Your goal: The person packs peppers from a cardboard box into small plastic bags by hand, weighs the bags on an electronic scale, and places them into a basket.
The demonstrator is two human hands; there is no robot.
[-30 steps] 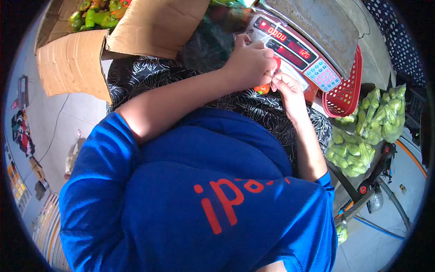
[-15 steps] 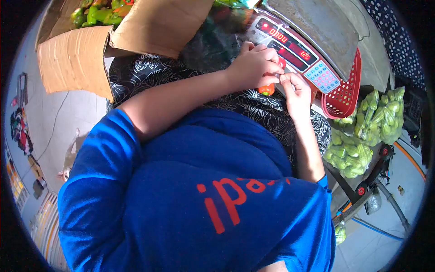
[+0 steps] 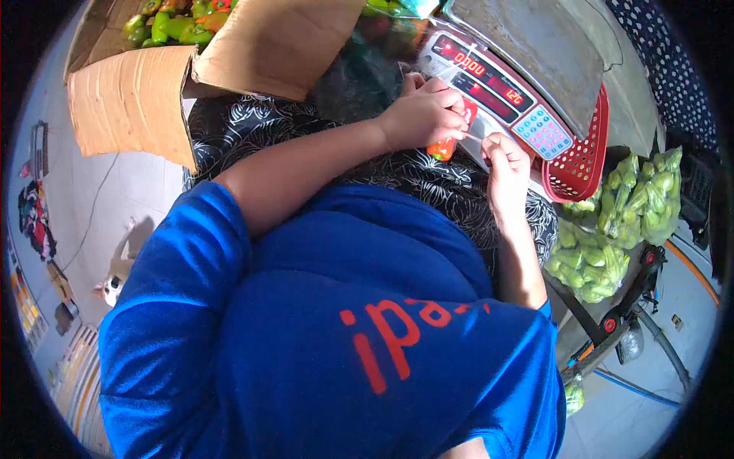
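My left hand [image 3: 428,115] is closed around the gathered neck of a clear plastic bag. Inside the bag, a red and orange pepper [image 3: 441,150] shows below my fingers, and a red patch appears beside them. My right hand [image 3: 505,157] pinches the end of a thin, light strand [image 3: 473,138] that stretches across to my left hand; it looks like a rubber band. Just beyond both hands stands a digital scale [image 3: 527,103] with lit red digits and a keypad.
Green and red peppers [image 3: 177,29] fill a cardboard box [image 3: 130,99] at upper left. A red perforated basket [image 3: 573,177] sits beside the scale. Bags of green vegetables [image 3: 587,264] lie at right near a metal frame. A small animal [image 3: 112,289] is on the floor at left.
My right hand has drawn away from the left, toward the lower right, stretching the thin strand between them. More of the bagged pepper shows. The animal's head has come into view.
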